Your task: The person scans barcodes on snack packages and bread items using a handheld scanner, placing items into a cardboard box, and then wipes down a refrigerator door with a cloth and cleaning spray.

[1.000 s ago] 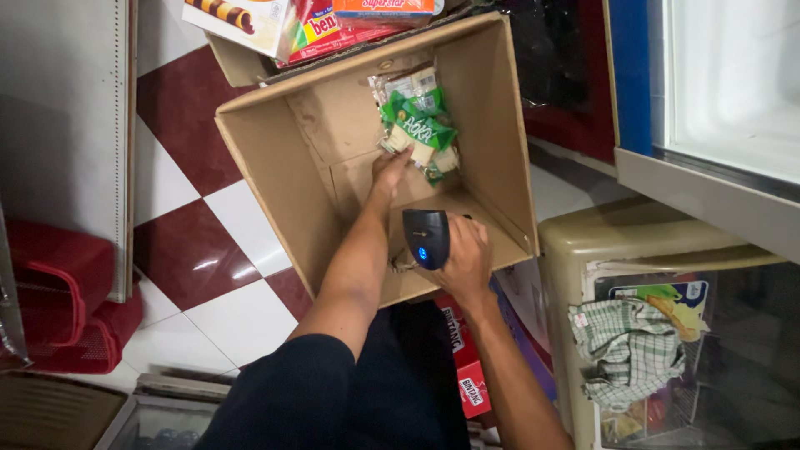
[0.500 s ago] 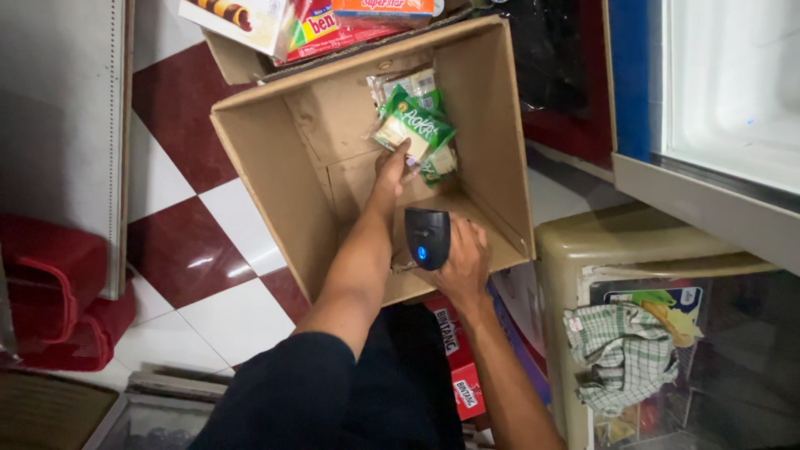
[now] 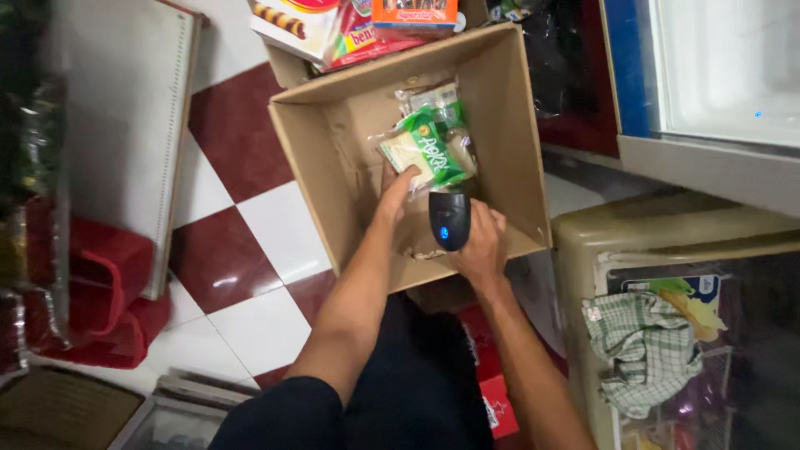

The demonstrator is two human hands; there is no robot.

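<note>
A view from a head-worn camera looked straight down into an open brown cardboard box (image 3: 350,200) that stood on a floor of red and white square tiles (image 3: 250,225). Two bare forearms reached up from the bottom of the picture into the box.

The left hand (image 3: 398,187) lay with its fingers (image 3: 408,175) touching the lower edge of a green and white plastic snack packet (image 3: 433,150); whether they pinched the packet or only pressed on it could not be told. The packet lay just beyond that hand, towards the far wall of the box, with its long axis slanted from lower left to upper right. A second packet, clear with a green print (image 3: 433,96), lay partly under it and further off (its lower part was hidden).

The right hand (image 3: 479,246) was clenched round a black handheld barcode scanner (image 3: 450,218), whose head showed a small blue light and pointed up at the green and white packet, close below it. The left hand was the nearer of the two to the packet, being in contact with it; the scanner stood just short of it.

Counted: two packets in the box, one scanner, one box, two hands. Beyond the far rim lay several colourful biscuit cartons (image 3: 350,25). At right a green checked cloth (image 3: 646,346) sat on a glass-topped cabinet.
</note>
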